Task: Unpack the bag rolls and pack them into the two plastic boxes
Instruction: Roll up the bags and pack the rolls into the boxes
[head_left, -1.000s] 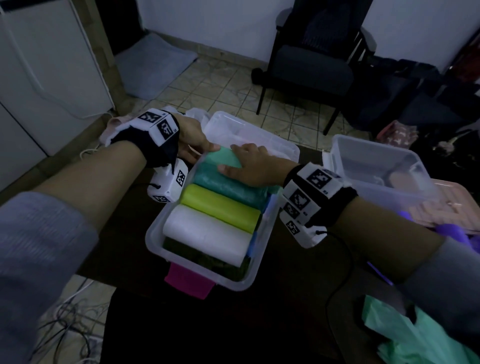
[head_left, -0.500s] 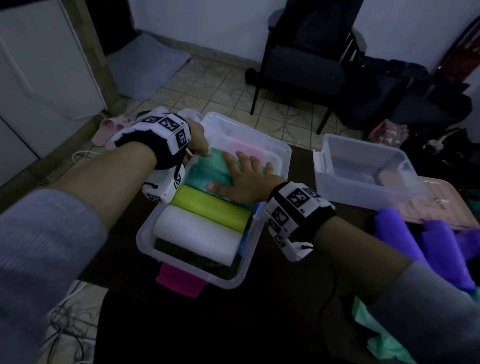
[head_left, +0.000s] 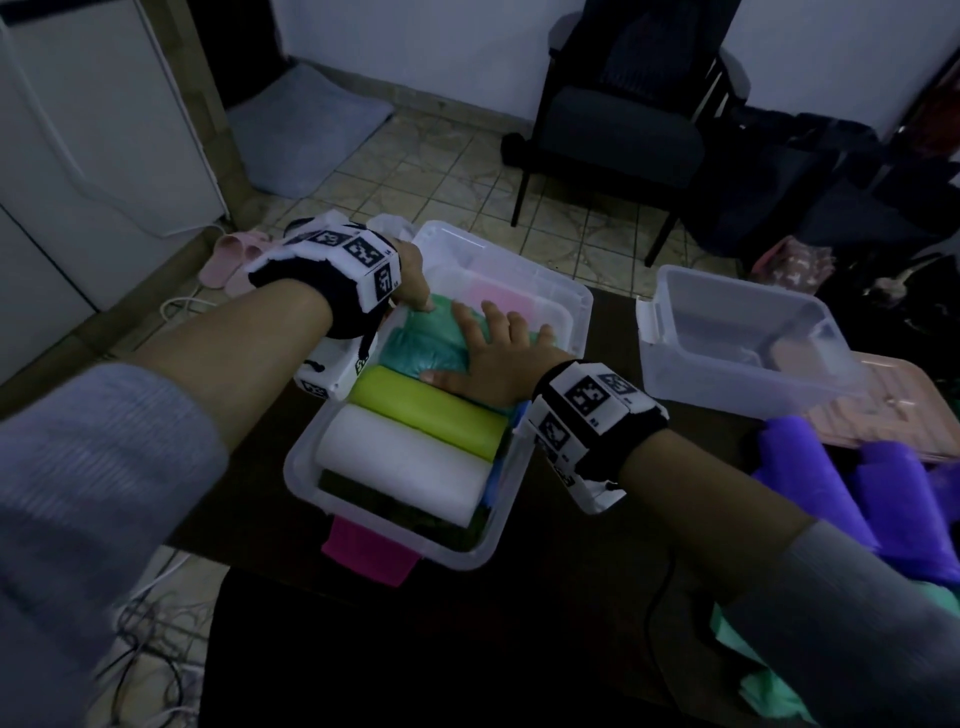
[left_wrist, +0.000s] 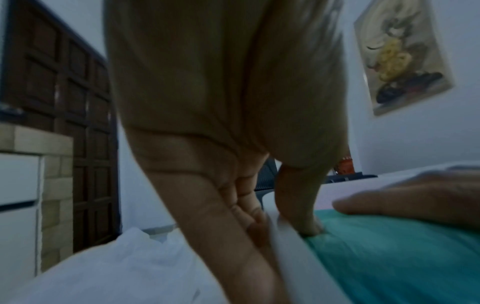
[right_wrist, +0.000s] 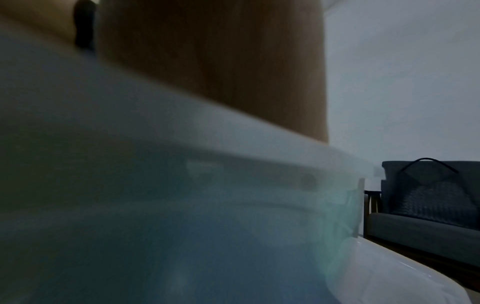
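The near clear plastic box holds a white roll, a yellow-green roll, a teal roll, something dark green at its near end and a pink roll at its far end. My right hand lies flat on the teal roll with its fingers spread. My left hand pinches the box's left wall: the fingers are outside and the thumb is inside on the teal roll. The right wrist view is blurred against the box's wall.
A second clear box stands to the right with no rolls in it, and a pink lid lies behind it. Purple bags and a mint green bag lie at the right. A magenta piece sticks out under the near box. A chair stands beyond the table.
My right hand has turned on the teal roll so that its fingers point away from me and lie spread. My left hand stays at the box's left wall, its thumb now on the teal roll.
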